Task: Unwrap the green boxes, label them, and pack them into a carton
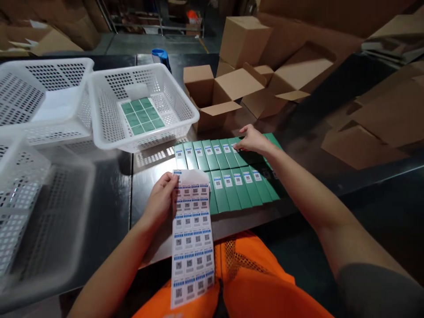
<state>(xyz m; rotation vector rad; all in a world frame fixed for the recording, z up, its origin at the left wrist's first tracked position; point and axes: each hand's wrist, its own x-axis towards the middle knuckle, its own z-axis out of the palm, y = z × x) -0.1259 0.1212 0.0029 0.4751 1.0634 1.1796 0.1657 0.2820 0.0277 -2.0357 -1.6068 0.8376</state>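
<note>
My left hand (162,196) pinches the upper left edge of a long sheet of QR-code stickers (192,238), which hangs down over the table's front edge onto my orange vest. Blank backing shows along part of its top row. Two rows of narrow green boxes (235,190) lie side by side on the table, many with a white and blue sticker near the top. Over the back row, my right hand (252,140) has its thumb and finger closed at a small sticker (234,148) on one box. Boxes to the right are partly hidden by my right forearm.
A white basket (142,137) holding several green boxes (142,117) stands at the back left, with more white baskets (46,128) beside it. Open cardboard boxes (228,95) stand behind the rows. A blue roll-shaped item (160,55) is behind the basket.
</note>
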